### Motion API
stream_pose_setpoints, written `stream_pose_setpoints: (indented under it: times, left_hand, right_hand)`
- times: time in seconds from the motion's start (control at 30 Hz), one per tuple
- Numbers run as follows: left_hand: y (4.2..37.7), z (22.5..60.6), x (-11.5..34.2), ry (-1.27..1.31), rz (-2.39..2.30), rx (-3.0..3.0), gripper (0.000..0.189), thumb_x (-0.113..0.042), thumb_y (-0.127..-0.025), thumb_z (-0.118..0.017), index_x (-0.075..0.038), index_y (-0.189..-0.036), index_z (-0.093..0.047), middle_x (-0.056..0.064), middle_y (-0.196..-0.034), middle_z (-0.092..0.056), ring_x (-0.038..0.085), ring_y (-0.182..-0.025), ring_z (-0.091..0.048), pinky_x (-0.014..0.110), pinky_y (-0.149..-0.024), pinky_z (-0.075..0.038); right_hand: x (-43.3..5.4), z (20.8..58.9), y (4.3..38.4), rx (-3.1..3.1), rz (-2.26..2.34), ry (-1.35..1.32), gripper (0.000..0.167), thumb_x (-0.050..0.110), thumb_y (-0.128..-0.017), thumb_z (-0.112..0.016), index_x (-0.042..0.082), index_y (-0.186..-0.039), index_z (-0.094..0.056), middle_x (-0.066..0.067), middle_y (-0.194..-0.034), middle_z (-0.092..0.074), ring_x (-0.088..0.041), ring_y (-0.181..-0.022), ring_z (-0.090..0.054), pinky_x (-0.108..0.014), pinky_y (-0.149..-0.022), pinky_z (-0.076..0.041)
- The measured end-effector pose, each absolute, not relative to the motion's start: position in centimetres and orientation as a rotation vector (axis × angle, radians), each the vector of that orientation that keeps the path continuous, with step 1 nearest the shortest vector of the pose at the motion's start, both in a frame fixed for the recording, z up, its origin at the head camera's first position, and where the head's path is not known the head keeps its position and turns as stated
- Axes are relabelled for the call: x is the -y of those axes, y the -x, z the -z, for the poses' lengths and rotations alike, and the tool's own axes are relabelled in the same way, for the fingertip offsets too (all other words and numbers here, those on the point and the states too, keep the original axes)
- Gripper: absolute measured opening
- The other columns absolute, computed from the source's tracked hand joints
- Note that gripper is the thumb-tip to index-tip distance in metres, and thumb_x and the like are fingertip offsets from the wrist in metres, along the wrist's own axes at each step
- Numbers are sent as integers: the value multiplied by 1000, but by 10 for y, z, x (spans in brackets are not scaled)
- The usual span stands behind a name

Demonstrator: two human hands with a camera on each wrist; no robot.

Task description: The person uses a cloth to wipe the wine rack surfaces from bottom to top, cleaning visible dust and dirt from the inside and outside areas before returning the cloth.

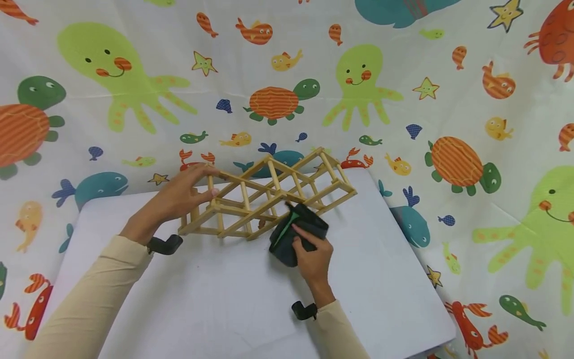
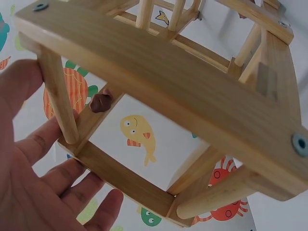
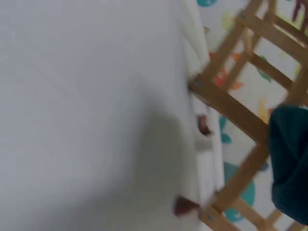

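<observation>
A folding wooden rack [image 1: 278, 194], made of crossed slats and round dowels, spans the back of the table at a slant. At its left end my left hand [image 1: 190, 192] holds the frame. In the left wrist view the thumb lies by a dowel [image 2: 57, 91] and the fingers reach behind a lower slat [image 2: 125, 175]. My right hand [image 1: 314, 254] pinches a dark folded cloth [image 1: 302, 229] with a green strip, against or just in front of the rack's near side. That cloth [image 3: 291, 163] looks teal in the right wrist view, where the hand is hidden.
Under the rack is a white-covered table [image 1: 251, 299]. A curtain [image 1: 278, 50] printed with sea animals hangs behind and around it. Small brown pieces [image 2: 100, 102] sit on the rack's frame; their kind is unclear. Each wrist wears a black camera mount [image 1: 165, 245].
</observation>
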State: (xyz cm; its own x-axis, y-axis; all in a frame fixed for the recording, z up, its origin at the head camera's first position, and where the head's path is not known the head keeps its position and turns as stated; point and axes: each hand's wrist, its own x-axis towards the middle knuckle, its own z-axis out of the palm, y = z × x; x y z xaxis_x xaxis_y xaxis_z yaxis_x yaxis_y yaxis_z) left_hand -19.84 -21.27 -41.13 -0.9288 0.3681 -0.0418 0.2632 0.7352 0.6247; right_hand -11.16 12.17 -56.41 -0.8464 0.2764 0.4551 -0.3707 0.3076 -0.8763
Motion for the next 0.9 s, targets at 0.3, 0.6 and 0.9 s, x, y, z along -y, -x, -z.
stream_pose_setpoints:
  times: [0.3,0.6,0.9]
  left_hand:
    - [198,410,208,-468,-954,-2751,58,-41,-106,-65,-20,-157,-46,18,-173,-31,50,-155,-33,81,-115,-33]
    - [199,411,204,-483,-954,-2749,60,-37,-107,-65,-18,-159,-42,19,-170,-37,50,-149,-41,79,-114,-37]
    - [198,411,205,-462,-941,-2757,59,-37,-107,-65,-19,-159,-42,19,-171,-36,50,-149,-41,80,-113,-36]
  right_hand:
    - [-150,551,139,1908,-1585,-41,35,0,-98,-72,18,-127,-79,-7,-136,-74,-22,-135,-65,-29,-113,-52]
    - [-122,581,125,2264,-1663,-114,36,6,-93,-75,31,-118,-83,3,-126,-78,-20,-127,-69,-39,-111,-55]
    - [-129,593,133,2401,-1551,-101,26,7,-91,-77,22,-110,-86,-3,-114,-82,-26,-119,-74,-45,-106,-58]
